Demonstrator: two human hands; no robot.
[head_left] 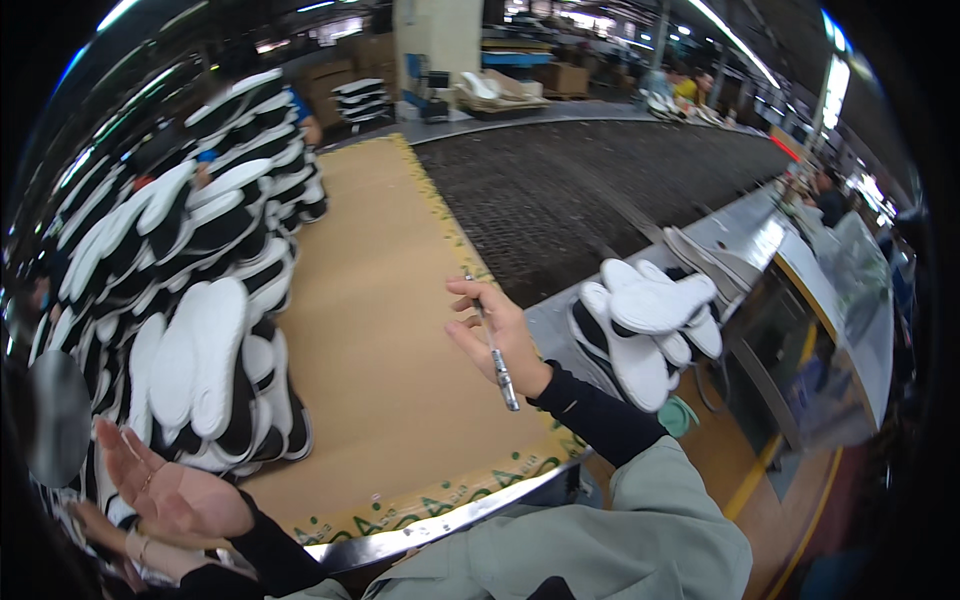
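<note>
My right hand (505, 340) is above the tan board (370, 240), its fingers closed on a pen (502, 377) with a clear barrel. The pen's patterned end points down toward me. My left hand (175, 495) is turned palm up with its fingers stretched out, and I see nothing in it. Just beyond it rises a tall stack of black shoes with white soles (215, 350), most lying sole up. Another person's forearm (140, 545) comes in beside my left hand; what that hand touches is hard to make out.
Yellow tape with green print (440, 505) edges the board. Beyond it runs a wide dark mesh conveyor belt (560, 190). More white-soled shoes (650, 320) are heaped on the metal ledge (745, 230) at right, above a mint-green round object (680, 416). A pale pillar (440, 60) stands behind.
</note>
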